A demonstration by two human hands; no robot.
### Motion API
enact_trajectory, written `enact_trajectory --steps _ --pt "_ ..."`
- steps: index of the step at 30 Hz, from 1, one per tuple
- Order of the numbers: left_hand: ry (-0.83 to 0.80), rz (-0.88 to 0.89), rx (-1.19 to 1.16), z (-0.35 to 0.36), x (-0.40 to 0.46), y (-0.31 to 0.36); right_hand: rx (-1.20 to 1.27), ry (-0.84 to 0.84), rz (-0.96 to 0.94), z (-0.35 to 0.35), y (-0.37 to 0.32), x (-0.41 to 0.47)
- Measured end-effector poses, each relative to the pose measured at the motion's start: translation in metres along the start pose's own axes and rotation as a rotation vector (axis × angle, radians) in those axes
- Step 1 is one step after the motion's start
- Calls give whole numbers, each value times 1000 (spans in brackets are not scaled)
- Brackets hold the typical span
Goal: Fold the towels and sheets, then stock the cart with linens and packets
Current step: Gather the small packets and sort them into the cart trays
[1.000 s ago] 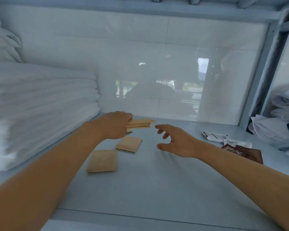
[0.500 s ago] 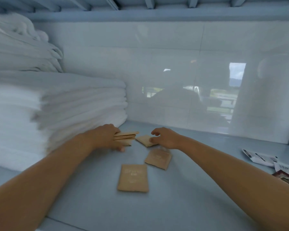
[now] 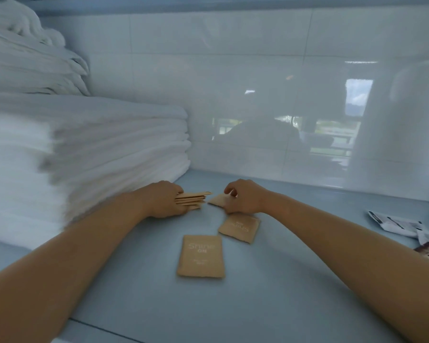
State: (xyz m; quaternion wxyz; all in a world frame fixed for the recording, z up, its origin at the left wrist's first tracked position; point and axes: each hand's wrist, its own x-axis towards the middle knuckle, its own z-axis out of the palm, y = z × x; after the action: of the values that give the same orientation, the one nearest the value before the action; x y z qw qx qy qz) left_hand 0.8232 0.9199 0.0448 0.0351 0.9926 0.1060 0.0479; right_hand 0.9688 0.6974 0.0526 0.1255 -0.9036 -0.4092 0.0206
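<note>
Tan paper packets, flat and near-square with rough crimped edges, on a pale blue shelf (image 3: 270, 293). Nearest packet (image 3: 200, 256) flat and face up, printed "Shine ON", long axis running away toward the tiled wall (image 3: 258, 70), text upright to the viewer. Second packet (image 3: 239, 227) just beyond and right of it, apart from it, turned slightly clockwise with print upside down. Third packet (image 3: 219, 200) beyond that, one edge lifted, pinched in the right hand (image 3: 244, 198), fingers curled over its top. Small stack of packets (image 3: 192, 199) left of the nearest packet and further back, edges fanned and pointing right, held in the left hand (image 3: 165, 200), grip closed round the stack's left end.

Tall pile of folded white towels (image 3: 97, 157) hard against the left hand's outer side, a looser heap behind and above it. Open shelf surface in front of and right of the nearest packet. Printed sachets (image 3: 396, 222) well right of it, near the frame edge.
</note>
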Motion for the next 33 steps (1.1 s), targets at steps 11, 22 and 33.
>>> enact_trajectory --steps 11,22,33 --pt "65 -47 -83 -14 -6 10 169 -1 -150 -25 6 -67" --pt "41 -10 -245 -22 -64 47 61 -201 -183 -23 7 -107" --pt "-18 -85 88 9 -118 112 54 -176 -68 -38 38 -187"
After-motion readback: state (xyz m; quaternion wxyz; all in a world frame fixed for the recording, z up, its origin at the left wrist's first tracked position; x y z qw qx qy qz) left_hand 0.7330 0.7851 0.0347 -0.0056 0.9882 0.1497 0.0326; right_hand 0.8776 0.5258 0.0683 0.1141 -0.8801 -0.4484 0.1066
